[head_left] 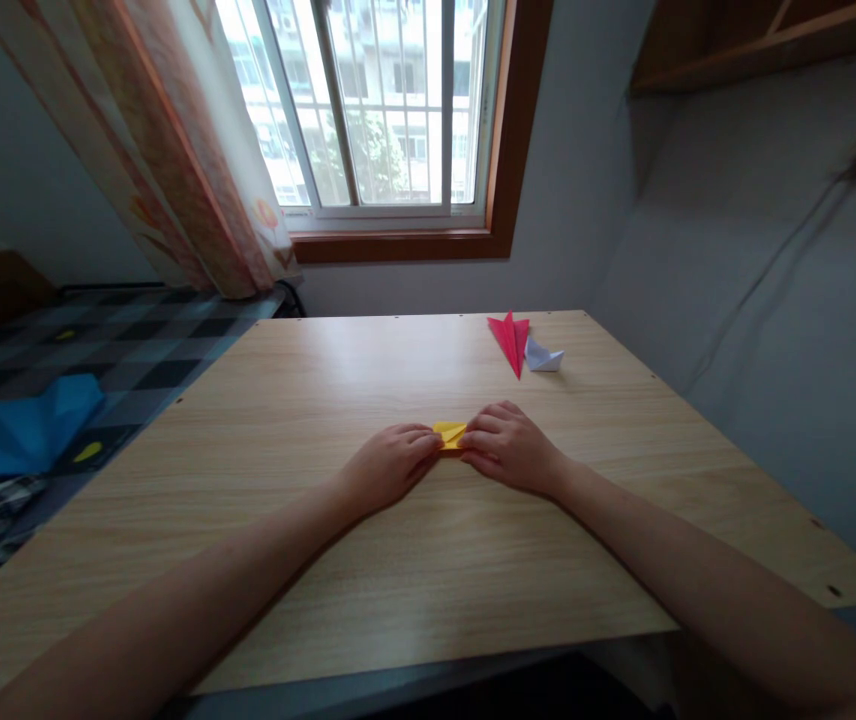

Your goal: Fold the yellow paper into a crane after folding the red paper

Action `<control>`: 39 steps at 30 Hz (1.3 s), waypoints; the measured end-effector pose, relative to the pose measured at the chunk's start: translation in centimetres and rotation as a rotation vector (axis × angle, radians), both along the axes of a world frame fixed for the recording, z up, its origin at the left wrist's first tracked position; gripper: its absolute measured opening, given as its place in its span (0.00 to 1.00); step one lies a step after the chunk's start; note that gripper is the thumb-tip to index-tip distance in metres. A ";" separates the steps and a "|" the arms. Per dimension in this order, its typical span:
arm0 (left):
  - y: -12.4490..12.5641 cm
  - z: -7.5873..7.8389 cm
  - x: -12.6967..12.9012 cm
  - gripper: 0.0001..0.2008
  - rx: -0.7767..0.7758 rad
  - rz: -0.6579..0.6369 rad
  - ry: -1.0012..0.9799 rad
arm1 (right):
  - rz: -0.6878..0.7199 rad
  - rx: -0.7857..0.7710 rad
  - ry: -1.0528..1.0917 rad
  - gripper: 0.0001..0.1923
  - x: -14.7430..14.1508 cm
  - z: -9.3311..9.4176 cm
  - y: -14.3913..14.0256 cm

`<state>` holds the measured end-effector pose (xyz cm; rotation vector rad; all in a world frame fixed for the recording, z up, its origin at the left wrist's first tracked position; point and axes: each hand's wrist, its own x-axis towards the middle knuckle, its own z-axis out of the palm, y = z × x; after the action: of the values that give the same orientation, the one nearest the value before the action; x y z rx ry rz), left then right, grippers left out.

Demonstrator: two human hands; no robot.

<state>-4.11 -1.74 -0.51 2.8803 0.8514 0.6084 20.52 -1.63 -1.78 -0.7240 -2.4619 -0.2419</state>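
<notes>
So I've got this little yellow paper (449,434) sitting flat on the wooden surface (368,590), about the middle of it, right between my two hands. My left hand (390,466) is lying palm down with the fingers together, tips pressing on the left end of the paper. My right hand (509,446) is doing the same from the other side, fingers curled a bit and pinning the right end, so most of the piece is covered and only a small folded bit shows in the gap. Going by the look of it, this stuff is super light and thin, holds a crease but crumples easily, and it'll probably slide on the smooth wood if I don't keep it pinned. Best place to grab seems to be the corners or the folded edges, with fingertips only. Further back on the right there's a red paper plane (510,340) and a small white paper boat (543,356) touching it.
</notes>
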 end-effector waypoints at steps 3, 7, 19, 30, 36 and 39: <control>-0.1 0.2 0.0 0.10 -0.007 0.018 0.001 | -0.036 -0.009 0.009 0.06 0.0 -0.1 0.0; -0.3 0.5 -0.1 0.09 -0.015 0.062 -0.026 | -0.100 -0.028 0.090 0.09 0.0 0.0 0.0; -0.9 1.0 0.3 0.12 -0.290 0.222 -0.210 | -0.109 -0.174 0.265 0.12 0.1 0.2 -0.1; -0.6 1.2 0.5 0.15 -0.608 0.182 -0.274 | -0.248 -0.268 0.270 0.23 0.0 0.4 -0.3; -0.7 1.5 0.6 0.14 -0.586 0.220 -0.201 | -0.284 -0.265 0.183 0.16 0.0 -0.3 0.2; -0.6 1.7 0.6 0.14 -0.561 0.267 -0.153 | -0.221 -0.166 0.224 0.06 0.1 -0.1 0.1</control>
<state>-3.53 -2.31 1.16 2.2129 1.1697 0.5000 20.60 -1.51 -1.93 -1.0375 -2.2074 -0.0351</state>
